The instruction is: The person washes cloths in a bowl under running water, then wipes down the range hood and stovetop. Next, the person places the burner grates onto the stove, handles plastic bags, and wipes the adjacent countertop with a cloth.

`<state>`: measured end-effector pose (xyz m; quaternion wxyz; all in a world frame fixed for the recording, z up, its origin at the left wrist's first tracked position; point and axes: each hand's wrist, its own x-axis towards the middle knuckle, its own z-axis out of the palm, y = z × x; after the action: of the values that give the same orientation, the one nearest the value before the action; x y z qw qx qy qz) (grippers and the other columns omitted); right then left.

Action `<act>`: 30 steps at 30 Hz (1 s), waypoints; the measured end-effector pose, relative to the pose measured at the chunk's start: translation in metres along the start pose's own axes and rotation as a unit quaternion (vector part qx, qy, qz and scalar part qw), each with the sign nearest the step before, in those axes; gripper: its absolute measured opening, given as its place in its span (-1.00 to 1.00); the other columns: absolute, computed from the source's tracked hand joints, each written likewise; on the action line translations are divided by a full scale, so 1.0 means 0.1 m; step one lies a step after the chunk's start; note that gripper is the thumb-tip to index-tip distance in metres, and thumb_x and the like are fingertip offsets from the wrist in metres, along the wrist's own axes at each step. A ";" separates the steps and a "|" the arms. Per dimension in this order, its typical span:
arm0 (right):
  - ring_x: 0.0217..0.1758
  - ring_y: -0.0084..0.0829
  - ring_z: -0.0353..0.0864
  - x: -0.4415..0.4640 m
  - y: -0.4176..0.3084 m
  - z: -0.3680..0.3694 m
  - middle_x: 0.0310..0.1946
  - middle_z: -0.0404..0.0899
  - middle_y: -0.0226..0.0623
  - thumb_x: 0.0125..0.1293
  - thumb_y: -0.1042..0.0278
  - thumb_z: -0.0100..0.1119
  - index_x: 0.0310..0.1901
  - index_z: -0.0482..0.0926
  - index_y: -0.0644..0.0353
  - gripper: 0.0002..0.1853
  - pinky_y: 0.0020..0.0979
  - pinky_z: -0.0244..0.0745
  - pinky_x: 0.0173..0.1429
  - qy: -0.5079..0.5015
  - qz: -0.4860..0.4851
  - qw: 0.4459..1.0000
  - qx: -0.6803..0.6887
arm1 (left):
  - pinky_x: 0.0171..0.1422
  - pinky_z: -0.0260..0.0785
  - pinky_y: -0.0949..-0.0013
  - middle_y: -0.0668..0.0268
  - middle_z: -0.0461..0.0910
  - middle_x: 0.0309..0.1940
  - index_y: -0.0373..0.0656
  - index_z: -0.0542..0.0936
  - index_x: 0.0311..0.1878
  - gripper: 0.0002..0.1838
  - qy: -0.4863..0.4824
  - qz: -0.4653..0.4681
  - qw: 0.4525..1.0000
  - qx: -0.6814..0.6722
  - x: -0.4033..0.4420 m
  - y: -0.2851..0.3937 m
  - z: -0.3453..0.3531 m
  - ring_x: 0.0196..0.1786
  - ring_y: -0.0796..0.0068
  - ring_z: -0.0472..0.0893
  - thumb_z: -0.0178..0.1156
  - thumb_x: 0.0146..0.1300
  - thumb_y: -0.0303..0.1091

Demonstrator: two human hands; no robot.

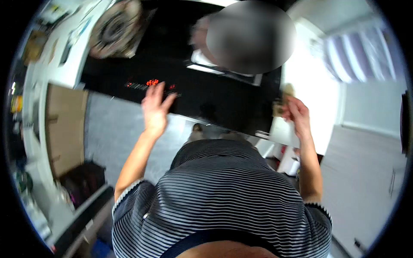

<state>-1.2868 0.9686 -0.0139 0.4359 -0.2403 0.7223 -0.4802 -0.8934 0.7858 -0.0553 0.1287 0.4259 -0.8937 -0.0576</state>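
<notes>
My left hand [155, 109] reaches over the front edge of a black glass cooktop [223, 101]. Its fingers are spread, with the fingertips at the lit red digits [152, 82] of the control panel. Over at the right, my right hand [297, 112] has its fingers curled at a small tan object [288, 90], too blurred to name. A brownish piece [278, 109] lies beside those fingers, at the border between the black glass and the white counter [316, 81].
A large round patterned object [115, 30] stands at the back left of the cooktop. A grey blurred oval [251, 36] covers the back right, with a pale-edged item [206, 62] partly showing. A tan cabinet panel [64, 129] is at the left, and grey floor [365, 167] at the right.
</notes>
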 end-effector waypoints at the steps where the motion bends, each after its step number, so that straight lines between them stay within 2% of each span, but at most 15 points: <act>1: -0.49 -0.55 0.55 0.03 -0.04 -0.13 -0.36 0.58 -0.25 0.34 0.32 -0.04 0.07 0.40 0.31 -0.67 -0.59 0.42 -0.47 0.007 -0.005 1.000 0.016 | 0.34 0.02 0.11 0.19 0.18 0.30 0.02 0.56 0.01 -0.52 0.008 -0.011 1.000 0.010 0.00 0.04 -0.01 0.34 0.04 0.12 0.02 -0.03 -0.57; 5: -0.48 -0.52 0.55 0.22 -0.13 -0.75 -0.35 0.56 -0.24 0.34 0.30 -0.05 0.05 0.40 0.26 -0.69 -0.58 0.41 -0.48 0.080 -0.016 0.996 0.037 | 0.36 0.01 0.11 0.16 0.16 0.31 -0.02 0.50 0.09 -0.35 0.032 -0.073 0.995 0.062 -0.04 0.18 -0.08 0.34 0.01 0.11 -0.08 -0.17 -0.72; 9: -0.46 -0.48 0.57 0.53 -0.16 -1.44 -0.31 0.56 -0.21 0.33 0.28 -0.04 0.10 0.33 0.26 -0.63 -0.58 0.44 -0.49 0.158 -0.035 0.984 0.080 | 0.34 0.03 0.08 0.21 0.12 0.32 0.00 0.45 0.13 -0.34 0.048 -0.113 0.989 0.086 -0.08 0.33 -0.05 0.35 0.04 0.10 -0.09 -0.13 -0.73; 11: -0.44 -0.45 0.58 0.82 -0.15 -1.75 -0.29 0.56 -0.20 0.31 0.27 0.00 0.16 0.25 0.27 -0.56 -0.57 0.44 -0.50 0.188 -0.034 0.975 0.113 | 0.34 0.03 0.09 0.22 0.12 0.32 0.00 0.46 0.12 -0.33 0.051 -0.116 0.989 0.074 -0.03 0.50 -0.07 0.36 0.05 0.10 -0.10 -0.14 -0.74; 14: -0.47 -0.41 0.58 1.19 -0.16 -1.98 -0.28 0.55 -0.17 0.27 0.27 0.06 0.24 0.10 0.24 -0.43 -0.53 0.44 -0.55 0.312 -0.030 0.944 0.098 | 0.35 0.02 0.09 0.22 0.12 0.33 0.00 0.46 0.12 -0.32 0.063 -0.103 0.992 0.045 0.06 0.83 -0.07 0.36 0.06 0.09 -0.09 -0.15 -0.75; 17: -0.52 -0.38 0.58 1.51 -0.15 -2.16 -0.27 0.53 -0.14 0.24 0.28 0.10 0.27 -0.02 0.21 -0.34 -0.49 0.43 -0.61 0.333 -0.039 0.938 0.084 | 0.36 0.00 0.09 0.21 0.12 0.32 0.00 0.46 0.11 -0.33 0.075 -0.068 0.995 0.016 0.15 1.17 -0.11 0.37 0.07 0.08 -0.08 -0.15 -0.76; 18: -0.58 -0.42 0.56 1.58 -0.16 -2.15 -0.35 0.54 -0.21 0.24 0.29 0.09 0.11 0.24 0.20 -0.55 -0.46 0.44 -0.62 0.338 -0.023 0.937 0.080 | 0.37 -0.02 0.10 0.20 0.13 0.32 -0.02 0.48 0.08 -0.35 0.070 -0.066 0.995 0.002 0.19 1.27 -0.11 0.37 0.07 0.08 -0.07 -0.15 -0.75; 21: -0.57 -0.47 0.55 1.82 0.05 -2.24 -0.45 0.54 -0.28 0.24 0.27 0.10 -0.15 0.42 0.20 -0.77 -0.47 0.44 -0.60 0.254 -0.012 0.964 0.074 | 0.39 -0.03 0.13 0.17 0.17 0.30 -0.04 0.50 0.06 -0.41 0.069 -0.015 0.997 -0.021 0.39 1.66 -0.20 0.37 0.09 0.10 -0.07 -0.09 -0.74; 22: -0.55 -0.51 0.54 1.68 0.03 -2.13 -0.51 0.54 -0.33 0.24 0.27 0.10 -0.33 0.46 0.19 -0.84 -0.49 0.45 -0.55 0.223 -0.032 0.972 0.071 | 0.39 -0.03 0.14 0.15 0.19 0.29 -0.06 0.52 0.03 -0.44 0.076 0.003 0.996 -0.040 0.48 1.79 -0.20 0.35 0.07 0.12 -0.06 -0.08 -0.73; 25: -0.52 -0.52 0.53 1.13 -0.05 -1.88 -0.49 0.54 -0.32 0.24 0.27 0.10 -0.29 0.46 0.22 -0.82 -0.53 0.45 -0.48 0.109 -0.010 0.990 0.085 | 0.36 0.03 0.18 0.13 0.26 0.24 -0.09 0.54 -0.01 -0.53 0.070 0.062 0.989 -0.117 0.75 2.19 -0.18 0.32 0.08 0.19 0.00 -0.04 -0.67; 27: -0.52 -0.53 0.54 0.81 -0.04 -1.77 -0.50 0.54 -0.33 0.23 0.28 0.12 -0.30 0.47 0.22 -0.82 -0.54 0.45 -0.45 0.077 -0.021 0.993 0.086 | 0.33 0.09 0.19 0.11 0.27 0.23 -0.11 0.56 -0.04 -0.60 0.053 0.101 0.972 -0.206 0.95 2.42 -0.04 0.29 0.08 0.24 0.05 0.00 -0.61; 30: -0.51 -0.54 0.54 0.51 0.01 -1.68 -0.52 0.54 -0.34 0.21 0.27 0.16 -0.32 0.49 0.22 -0.81 -0.55 0.45 -0.43 0.033 -0.052 0.994 0.094 | 0.31 0.13 0.19 0.07 0.25 0.24 -0.10 0.48 0.08 -0.57 -0.072 0.059 0.909 -0.407 1.35 2.84 0.14 0.29 0.10 0.24 0.16 0.08 -0.45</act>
<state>-1.4570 1.0111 -0.0081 0.4067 -0.2192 0.6745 -0.5758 -1.1905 0.8601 0.0156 0.2295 0.2782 -0.8230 -0.4388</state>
